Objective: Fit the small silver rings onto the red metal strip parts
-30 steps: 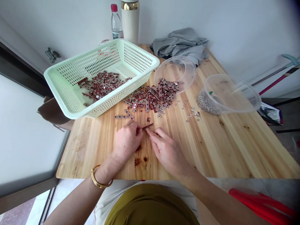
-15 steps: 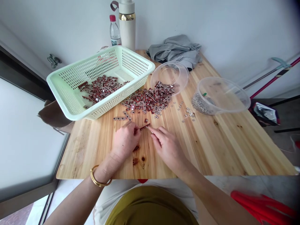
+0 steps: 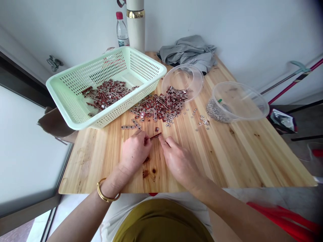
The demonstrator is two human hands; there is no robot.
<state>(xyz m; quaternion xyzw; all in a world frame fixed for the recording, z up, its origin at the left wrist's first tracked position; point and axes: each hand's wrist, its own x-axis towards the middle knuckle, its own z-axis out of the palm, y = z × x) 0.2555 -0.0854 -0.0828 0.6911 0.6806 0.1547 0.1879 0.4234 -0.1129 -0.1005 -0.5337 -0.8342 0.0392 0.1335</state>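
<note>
Seemingly a home work corner
Wooden table (image 3: 227,161) against a white wall (image 3: 242,37), with heaped small strips (image 3: 161,108), a drink bottle (image 3: 122,32) and a crumpled grey cloth (image 3: 188,50)

Left hand (image 3: 135,150) is low over the surface (image 3: 227,161), back upward, fingers curled in. Right hand (image 3: 180,163) is also over the surface, index finger pointing toward the left hand; grip unclear. Left forearm (image 3: 87,210) and right forearm (image 3: 234,208) slant inward across the surface's near edge.
</note>
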